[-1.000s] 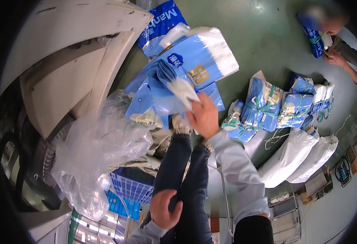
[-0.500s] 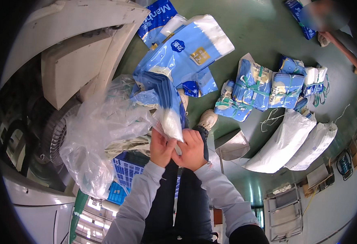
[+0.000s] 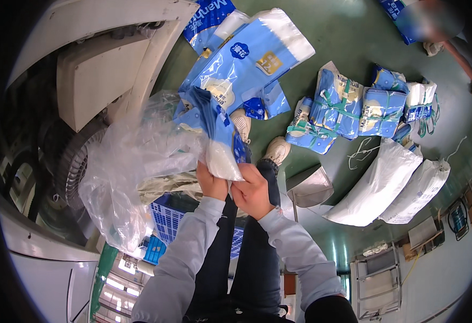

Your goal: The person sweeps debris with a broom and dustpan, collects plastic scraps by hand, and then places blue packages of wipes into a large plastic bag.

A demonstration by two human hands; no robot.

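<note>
My left hand (image 3: 211, 184) and my right hand (image 3: 253, 192) are close together in front of my legs. Between them they grip the white lower end of a folded sheaf of printed plastic bags (image 3: 222, 145), blue with cream patches. The left fingers are partly hidden behind the sheaf; the right fingers curl at its right corner. Just beyond the sheaf lies a larger flat stack of blue plastic bags (image 3: 268, 46) with a white end. Crumpled clear plastic sheeting (image 3: 139, 151) is to the left of the sheaf.
A blue plastic crate (image 3: 166, 220) stands below the sheeting, and a pale machine with a dark finned wheel (image 3: 80, 167) is at left. Strapped bag bundles (image 3: 338, 107), white sacks (image 3: 375, 185) and a metal dustpan (image 3: 311, 188) lie right. Another person's arm (image 3: 464, 64) shows top right.
The sheaf's white end looks wider and more spread between my hands. My left hand has moved slightly up, and the fingertips of both hands have drawn apart a little.
</note>
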